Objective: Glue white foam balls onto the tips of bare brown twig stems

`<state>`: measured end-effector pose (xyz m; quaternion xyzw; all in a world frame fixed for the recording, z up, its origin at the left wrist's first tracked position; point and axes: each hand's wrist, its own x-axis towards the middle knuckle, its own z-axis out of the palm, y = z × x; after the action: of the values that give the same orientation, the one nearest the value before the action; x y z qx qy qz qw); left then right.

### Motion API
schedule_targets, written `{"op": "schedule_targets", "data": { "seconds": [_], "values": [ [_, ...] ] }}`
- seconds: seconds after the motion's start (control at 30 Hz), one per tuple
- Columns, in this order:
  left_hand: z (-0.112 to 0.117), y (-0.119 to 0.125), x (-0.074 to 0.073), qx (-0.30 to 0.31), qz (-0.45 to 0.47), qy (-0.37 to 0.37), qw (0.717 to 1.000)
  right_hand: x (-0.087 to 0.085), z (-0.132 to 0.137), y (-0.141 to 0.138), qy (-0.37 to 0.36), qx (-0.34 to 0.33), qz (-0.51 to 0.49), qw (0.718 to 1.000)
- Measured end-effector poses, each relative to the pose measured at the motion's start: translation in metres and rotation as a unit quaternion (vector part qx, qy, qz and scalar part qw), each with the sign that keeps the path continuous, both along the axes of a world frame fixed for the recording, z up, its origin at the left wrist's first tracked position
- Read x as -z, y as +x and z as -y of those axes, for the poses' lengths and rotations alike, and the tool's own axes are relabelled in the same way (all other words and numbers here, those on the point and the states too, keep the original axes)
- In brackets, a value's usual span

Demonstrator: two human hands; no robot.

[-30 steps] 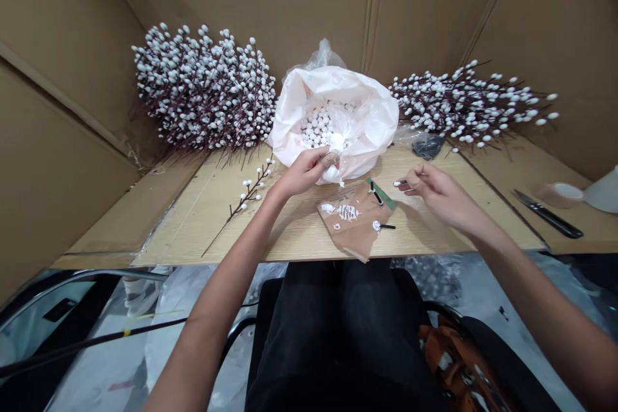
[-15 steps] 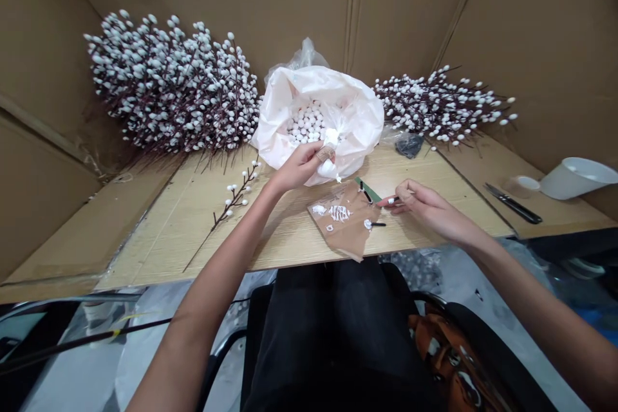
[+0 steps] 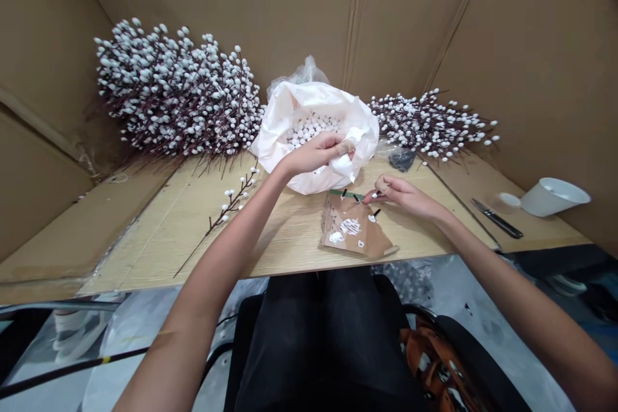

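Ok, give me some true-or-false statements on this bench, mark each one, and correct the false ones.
1. The left hand grips a twist of white plastic. True.
2. The right hand holds a black-handled knife. False: it pinches a small black piece with a white tip, and the black-handled knife lies off to the right.
3. White dabs sit on the brown paper. True.
4. The large white plastic bag is closed. False: the large white plastic bag is open, showing white balls.
5. A lone budded sprig lies left of the brown paper. True.
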<state>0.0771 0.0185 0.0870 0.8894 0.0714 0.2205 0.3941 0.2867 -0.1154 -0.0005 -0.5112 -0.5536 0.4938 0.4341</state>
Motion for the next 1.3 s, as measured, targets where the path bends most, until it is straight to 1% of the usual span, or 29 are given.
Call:
{"op": "schedule_targets", "data": {
  "seconds": [0.03, 0.1, 0.2, 0.3, 0.4, 0.47, 0.53, 0.63, 0.73, 0.8, 0.9, 1.07, 1.2, 1.3],
  "values": [
    [0.000, -0.003, 0.003, -0.005, 0.008, 0.001, 1.000, 0.000, -0.004, 0.000, -0.002, -0.006, -0.013, 1.000],
    [0.001, -0.013, 0.013, -0.036, 0.040, 0.003, 0.999, 0.001, -0.010, 0.001, -0.002, -0.022, -0.038, 0.999],
    [0.007, -0.028, 0.036, -0.088, 0.069, -0.017, 0.994, 0.003, -0.016, 0.003, -0.007, -0.043, -0.063, 0.997],
    [0.020, -0.039, 0.056, -0.136, 0.083, -0.043, 0.986, 0.006, -0.020, 0.003, -0.010, -0.055, -0.089, 0.994],
    [0.037, -0.044, 0.068, -0.192, 0.117, -0.045, 0.973, 0.007, -0.024, 0.003, -0.006, -0.067, -0.110, 0.992],
    [0.047, -0.045, 0.073, -0.201, 0.119, -0.046, 0.971, 0.003, -0.024, 0.003, 0.015, -0.049, -0.091, 0.995],
    [0.055, -0.045, 0.077, -0.201, 0.114, -0.050, 0.972, -0.005, -0.021, 0.002, 0.061, 0.000, -0.027, 0.998],
    [0.062, -0.044, 0.085, -0.186, 0.097, -0.038, 0.977, -0.018, -0.010, -0.005, 0.127, 0.064, 0.069, 0.987],
    [0.064, -0.042, 0.091, -0.169, 0.074, 0.008, 0.983, -0.024, 0.005, -0.019, 0.140, 0.059, 0.098, 0.983],
    [0.065, -0.041, 0.092, -0.163, 0.066, 0.032, 0.984, -0.023, 0.014, -0.029, 0.143, 0.036, 0.131, 0.980],
    [0.064, -0.039, 0.092, -0.152, 0.058, 0.046, 0.986, -0.021, 0.023, -0.040, 0.161, 0.004, 0.195, 0.967],
    [0.063, -0.037, 0.090, -0.128, 0.038, 0.043, 0.990, -0.023, 0.021, -0.042, 0.195, -0.026, 0.244, 0.950],
    [0.062, -0.037, 0.091, -0.119, 0.026, 0.045, 0.992, -0.024, 0.016, -0.039, 0.193, -0.063, 0.251, 0.947],
    [0.062, -0.037, 0.091, -0.113, 0.022, 0.049, 0.992, -0.022, 0.015, -0.038, 0.192, -0.071, 0.249, 0.947]
  ]
}}
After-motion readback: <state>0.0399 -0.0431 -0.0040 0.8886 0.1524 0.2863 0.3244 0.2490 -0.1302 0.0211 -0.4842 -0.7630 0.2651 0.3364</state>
